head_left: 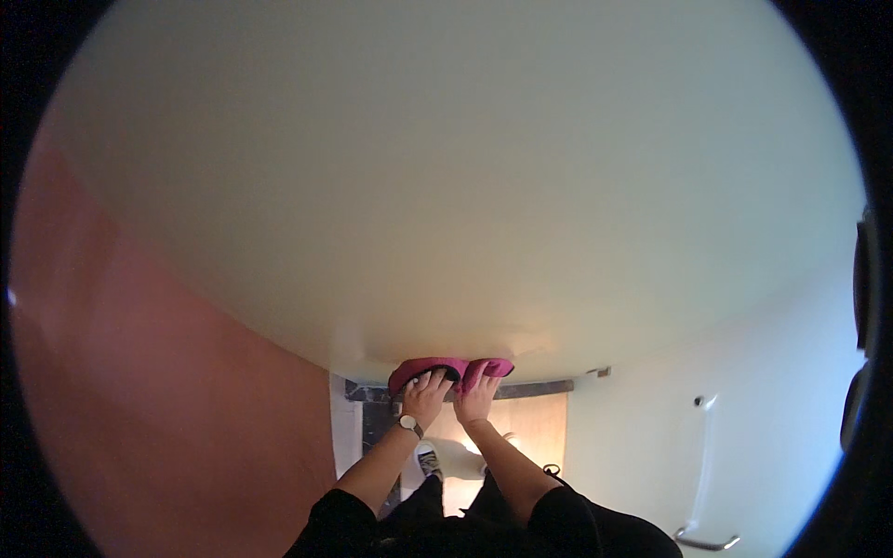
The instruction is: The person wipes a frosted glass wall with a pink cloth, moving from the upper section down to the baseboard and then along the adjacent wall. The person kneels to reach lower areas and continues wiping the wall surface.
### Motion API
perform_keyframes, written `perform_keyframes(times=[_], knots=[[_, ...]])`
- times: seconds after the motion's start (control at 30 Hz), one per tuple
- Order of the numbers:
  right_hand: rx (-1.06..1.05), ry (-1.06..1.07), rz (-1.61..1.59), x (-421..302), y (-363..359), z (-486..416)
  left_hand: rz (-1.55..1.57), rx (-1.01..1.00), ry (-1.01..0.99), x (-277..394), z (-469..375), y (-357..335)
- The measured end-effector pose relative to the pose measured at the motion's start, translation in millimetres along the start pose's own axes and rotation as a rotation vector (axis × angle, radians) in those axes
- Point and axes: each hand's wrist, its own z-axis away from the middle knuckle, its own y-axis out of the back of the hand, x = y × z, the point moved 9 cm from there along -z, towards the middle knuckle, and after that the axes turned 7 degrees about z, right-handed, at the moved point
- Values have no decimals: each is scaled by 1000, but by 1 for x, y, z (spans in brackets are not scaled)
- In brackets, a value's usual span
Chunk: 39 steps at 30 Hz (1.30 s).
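Observation:
A pink cloth [427,365] with a dark edge lies bunched against a broad pale smooth surface [446,209] before me. My left hand [424,397], with a wristwatch [409,423] on its wrist, holds the left part of the cloth, fingers spread over it. Beside it, my right hand [477,400] holds the right part, with a fold of cloth around its fingers. Both arms reach forward side by side. Some fingertips are hidden in the folds.
A reddish-brown panel [209,390] stands at left. Dark stone edging [537,388] runs below the pale surface, above a lit floor [544,432]. One of my shoes [428,462] shows below. At right, a white panel [628,446] sits near a metal handle [706,543].

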Motion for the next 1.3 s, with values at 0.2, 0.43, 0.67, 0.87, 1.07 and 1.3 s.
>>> perform_keyframes(times=[0.2, 0.43, 0.67, 0.87, 1.07, 1.3], knots=[[-54, -58, -209, -37, -7, 21, -3, -16, -151, -18, 18, 8], [572, 253, -25, -84, 90, 22, 45, 318, -387, -1, 25, 90], [354, -418, -534, -34, -40, 46, -65, 51, -431, -20, 49, 66], [408, -364, -889, -124, -53, 87, 63, 69, -396, -87, 108, 78], [719, -74, -285, -175, 97, 28, -105, 633, -466, -60, 72, 165], [1005, -171, -425, -133, 52, 62, -299, 641, -636, -65, 86, 143]])
